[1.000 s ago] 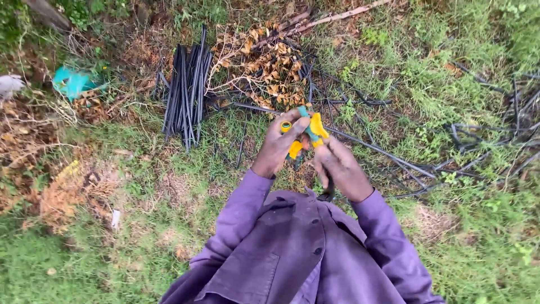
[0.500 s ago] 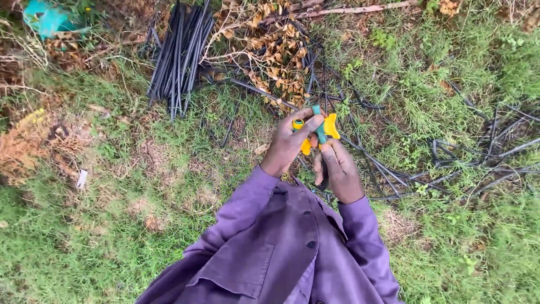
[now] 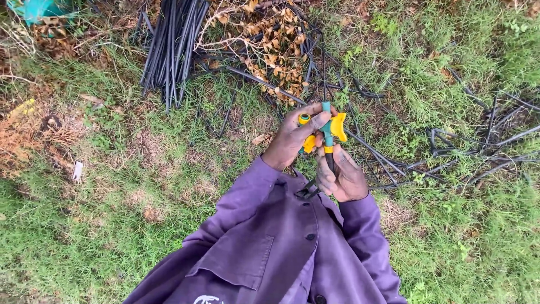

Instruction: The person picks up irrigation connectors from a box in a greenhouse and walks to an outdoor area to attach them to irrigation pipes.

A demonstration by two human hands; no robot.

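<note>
Grass [image 3: 101, 225], patchy and littered with dry leaves [image 3: 270, 39], is seen outdoors, with a bundle of black pipes [image 3: 171, 45] laid at the top and a teal bag [image 3: 36, 8] in the corner. A green-and-yellow fitting [image 3: 329, 128] is held chest-high over the grass: the left hand [image 3: 295, 138] is closed on its top, the right hand [image 3: 340, 177] wrapped round its lower stem.

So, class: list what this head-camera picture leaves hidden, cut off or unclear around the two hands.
- Fitting, green and yellow: middle covered by left hand.
- Black tube: lower run hidden in right hand.
- Teal object: cut by top edge, kind unclear.
- Pipe bundle: far ends cut off at the top.
</note>
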